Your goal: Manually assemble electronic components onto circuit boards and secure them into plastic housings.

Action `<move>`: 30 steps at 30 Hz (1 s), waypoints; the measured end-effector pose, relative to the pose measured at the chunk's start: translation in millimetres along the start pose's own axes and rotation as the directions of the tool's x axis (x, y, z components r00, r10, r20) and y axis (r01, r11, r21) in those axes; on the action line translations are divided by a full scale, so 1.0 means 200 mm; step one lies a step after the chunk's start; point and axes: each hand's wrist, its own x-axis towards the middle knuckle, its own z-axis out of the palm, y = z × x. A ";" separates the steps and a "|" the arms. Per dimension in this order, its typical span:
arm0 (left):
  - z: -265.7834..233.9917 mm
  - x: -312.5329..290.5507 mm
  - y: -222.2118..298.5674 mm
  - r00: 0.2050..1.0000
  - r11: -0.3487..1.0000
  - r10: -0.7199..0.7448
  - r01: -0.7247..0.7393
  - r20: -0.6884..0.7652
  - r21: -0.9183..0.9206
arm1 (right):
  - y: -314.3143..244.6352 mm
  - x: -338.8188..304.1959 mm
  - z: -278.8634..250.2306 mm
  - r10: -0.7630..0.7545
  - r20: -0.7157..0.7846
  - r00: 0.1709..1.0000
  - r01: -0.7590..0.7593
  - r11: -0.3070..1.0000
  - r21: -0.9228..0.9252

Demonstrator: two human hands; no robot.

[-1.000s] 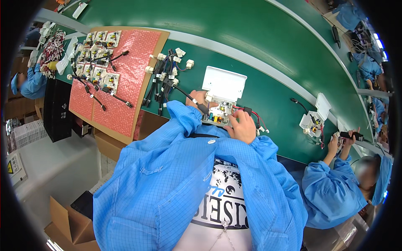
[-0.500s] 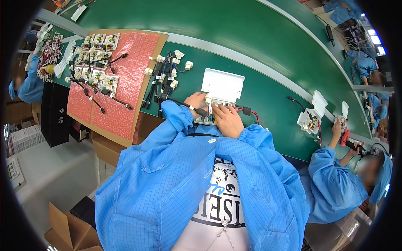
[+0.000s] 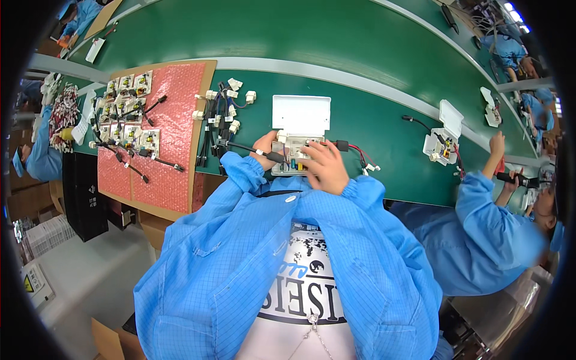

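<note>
Left hand (image 3: 263,145): resting against the left side of the white case (image 3: 277,171); fingers curling at the edge, partly hidden, leaving any pinch unclear.
Right hand (image 3: 329,168): bending over the circuit board (image 3: 295,149); fingers spreading slightly, reaching across its right part, hiding any contact beneath the tips.
White case: lying open on the green worktop (image 3: 402,165), directly in front of the torso, with its lid (image 3: 301,111) folding back on the far side.
Circuit board: sitting inside the base of the white case, between both hands.
Black cable (image 3: 243,147): crossing over the left hand, ending thick at the left part of the case.
Red leads (image 3: 355,150): trailing out to the right through a black block (image 3: 342,146), ending in white connectors (image 3: 373,168).
Cable bundle (image 3: 221,123): lying left of the case, showing white plugs.
Pink bubble wrap (image 3: 171,114): spreading farther left over cardboard (image 3: 204,84), carrying rows of spare boards (image 3: 126,111).
Second case (image 3: 441,147): standing open, well to the right.
Co-worker's sleeve (image 3: 480,192): showing beyond, at far right.
</note>
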 end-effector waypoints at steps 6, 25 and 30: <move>0.05 0.00 0.10 0.981 0.985 -0.114 0.132 -0.156 0.109 | 0.09 -0.30 -0.01 0.692 0.121 0.712 -0.694 0.668 0.270; 0.00 -0.02 0.60 0.958 0.967 -0.005 -0.069 -0.288 -0.245 | -0.04 -0.01 -0.22 0.741 -0.184 0.646 -0.417 0.544 0.728; 0.00 0.00 0.58 0.961 0.958 -0.036 -0.045 -0.276 -0.282 | -0.06 0.02 -0.28 0.688 -0.200 0.698 -0.392 0.601 0.696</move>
